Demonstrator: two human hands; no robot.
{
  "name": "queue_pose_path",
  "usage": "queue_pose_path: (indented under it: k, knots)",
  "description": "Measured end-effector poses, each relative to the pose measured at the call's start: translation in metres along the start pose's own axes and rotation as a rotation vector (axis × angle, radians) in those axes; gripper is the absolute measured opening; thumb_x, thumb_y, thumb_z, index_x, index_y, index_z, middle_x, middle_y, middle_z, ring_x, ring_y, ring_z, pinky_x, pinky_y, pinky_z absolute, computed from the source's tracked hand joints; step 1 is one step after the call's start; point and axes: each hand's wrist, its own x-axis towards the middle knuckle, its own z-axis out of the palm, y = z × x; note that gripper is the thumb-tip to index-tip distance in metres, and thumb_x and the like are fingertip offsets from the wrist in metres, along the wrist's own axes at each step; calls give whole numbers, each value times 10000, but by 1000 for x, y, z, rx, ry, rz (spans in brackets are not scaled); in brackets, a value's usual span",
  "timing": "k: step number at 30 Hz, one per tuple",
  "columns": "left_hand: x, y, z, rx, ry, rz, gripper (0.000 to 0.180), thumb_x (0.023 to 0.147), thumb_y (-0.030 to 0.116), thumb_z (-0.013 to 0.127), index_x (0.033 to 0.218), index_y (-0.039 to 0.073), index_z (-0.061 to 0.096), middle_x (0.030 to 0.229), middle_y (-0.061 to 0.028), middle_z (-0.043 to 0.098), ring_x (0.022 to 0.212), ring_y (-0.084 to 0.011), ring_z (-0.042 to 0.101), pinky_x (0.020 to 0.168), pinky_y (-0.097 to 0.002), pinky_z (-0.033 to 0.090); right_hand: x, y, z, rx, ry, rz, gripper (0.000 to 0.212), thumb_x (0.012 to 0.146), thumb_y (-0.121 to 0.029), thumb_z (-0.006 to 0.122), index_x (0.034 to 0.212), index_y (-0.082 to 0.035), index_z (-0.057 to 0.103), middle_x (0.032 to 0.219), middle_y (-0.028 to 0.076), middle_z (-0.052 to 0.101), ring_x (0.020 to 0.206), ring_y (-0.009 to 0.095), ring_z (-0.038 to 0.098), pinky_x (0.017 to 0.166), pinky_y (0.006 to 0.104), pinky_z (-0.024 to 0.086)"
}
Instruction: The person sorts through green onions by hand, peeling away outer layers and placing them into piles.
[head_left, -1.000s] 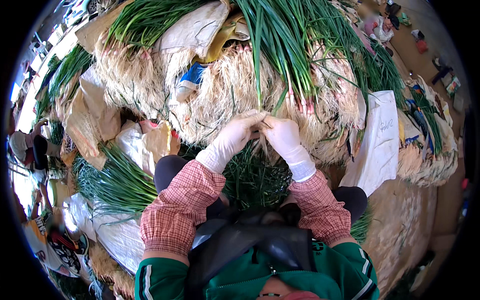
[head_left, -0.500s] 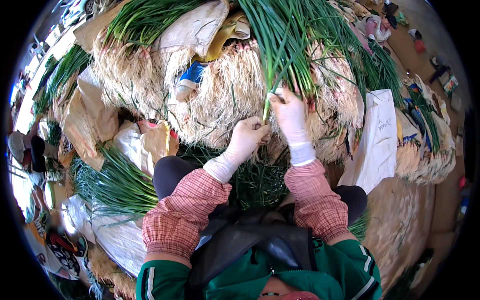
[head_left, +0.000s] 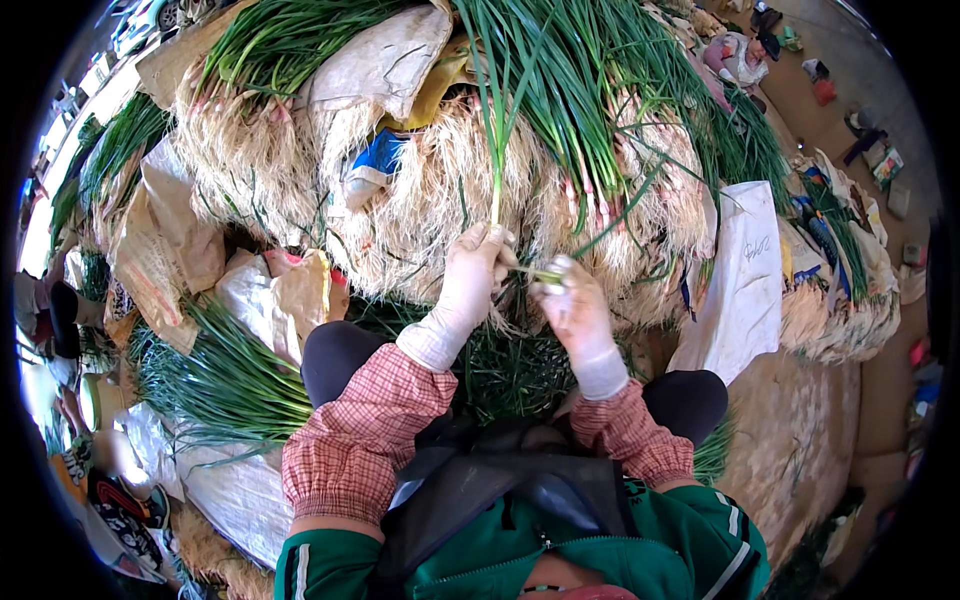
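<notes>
My left hand (head_left: 466, 272), in a pale thin glove, is closed round the lower stem of a green onion (head_left: 497, 185). Its green leaves point away from me, over the pile. To the right, my right hand (head_left: 578, 318) is closed on a thin pale-green leaf strip (head_left: 540, 273), which stretches across from the left hand's fingers. Whether the strip is still joined to the stem is hidden by the fingers. Just beyond both hands lie bundled green onions (head_left: 585, 130) with pinkish bulbs and a thick mat of pale roots (head_left: 410, 225).
Loose green leaves (head_left: 505, 370) lie below my hands, between my knees. Another bunch of green onions (head_left: 225, 375) rests at left beside crumpled sacks (head_left: 160, 250). A white sack (head_left: 735, 280) hangs at right. A person (head_left: 738, 58) sits at the far right.
My right hand has come down and away from the green onion's stem, drawing a leaf strip toward the right. My left hand, still gripping the onion, has shifted slightly left.
</notes>
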Motion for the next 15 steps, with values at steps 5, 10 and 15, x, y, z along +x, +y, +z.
queue_pose_path:
  k: [5, 10, 15]
  knots:
    - [7, 30, -18, 68, 10, 2, 146, 969, 200, 529, 952, 64, 580, 610, 47, 498, 502, -39, 437, 416, -176, 304, -17, -64, -40, -1241, -266, 290, 316, 872, -310, 650, 900, 5, 656, 726, 52, 645, 565, 124, 571, 563, 280, 497]
    - [11, 10, -14, -134, -475, -212, 266, 964, 167, 517, 1172, 21, 596, 613, 46, 472, 520, -73, 412, 499, -197, 323, 2, -94, 31, -1321, 18, -231, 269, 922, -296, 577, 1045, -88, 694, 743, 49, 671, 587, 111, 594, 532, 237, 459]
    - [15, 9, 8, -51, -274, -126, 303, 956, 212, 546, 1204, 46, 594, 889, 1, 653, 643, -52, 511, 503, -169, 320, 43, -83, 59, -2051, 244, -455, 191, 922, -297, 569, 915, -150, 690, 774, 56, 684, 554, 141, 589, 543, 283, 485]
